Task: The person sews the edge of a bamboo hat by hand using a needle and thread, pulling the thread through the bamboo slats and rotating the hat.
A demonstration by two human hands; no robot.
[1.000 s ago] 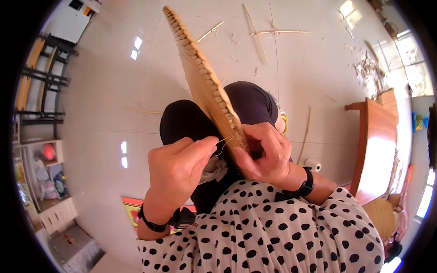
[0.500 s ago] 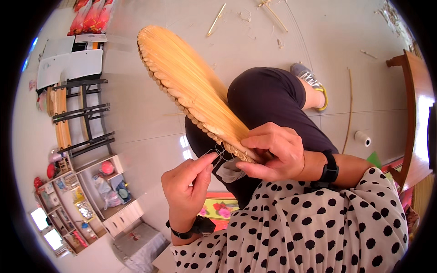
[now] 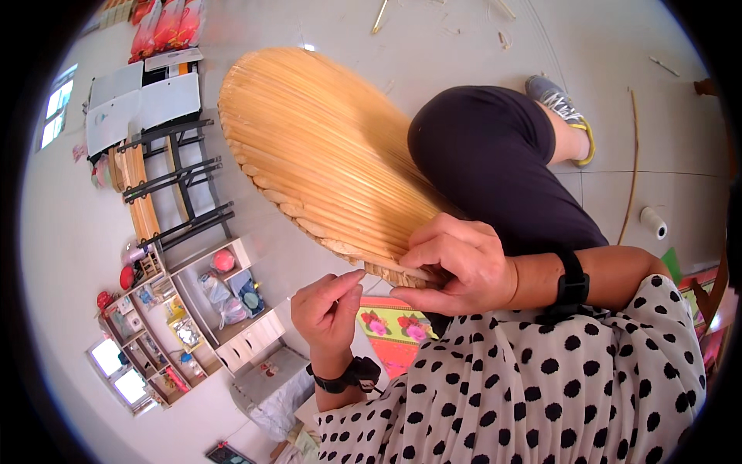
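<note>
A large round tray (image 3: 325, 131) of pale yellow plant stalks, laid side by side, leans tilted against my thigh. Its rim is a thick edge of cut stalk ends. My right hand (image 3: 464, 263) is closed on the near rim, thumb beneath and fingers over the top. Just left of that grip, my left hand (image 3: 328, 309) pinches thumb and forefinger together, the fingertip close to the rim's edge. Half a second earlier, fine thread loops showed at these fingertips; now the thread is too thin to make out.
A white thread spool (image 3: 653, 223) and a long thin stalk (image 3: 635, 162) lie on the tiled floor at right. Folded black-legged furniture (image 3: 174, 178) and an open shelf unit (image 3: 174, 332) stand at left. A floral-patterned surface (image 3: 394, 325) shows below my hands.
The tray has turned to show more of its broad face. The left hand has stayed near the rim, and the thread loops no longer show. The whole view has shifted.
</note>
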